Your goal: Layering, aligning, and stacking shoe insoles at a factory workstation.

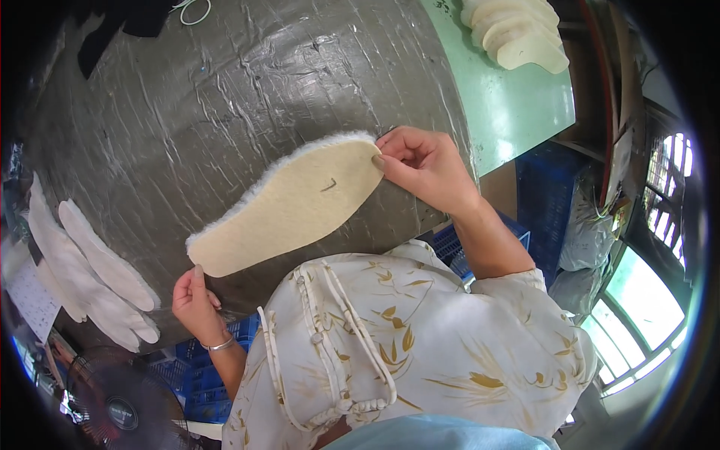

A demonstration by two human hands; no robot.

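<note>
A cream insole [289, 202] with a fluffy white edge is stretched between my hands above the grey, plastic-wrapped table. My right hand [427, 166] pinches one end between thumb and fingers. At the opposite end, the fingertips of my left hand [196, 301] grip the insole's lower left corner. The flat cream side faces up and bears a small dark mark; the fleecy side is mostly hidden underneath.
White fleecy insoles [94, 270] lie at the table's left edge. More cream insoles [517, 34] are piled on a green surface [510, 112] at the far right. Below left stands a fan [124, 405]; blue crates [547, 195] flank the table.
</note>
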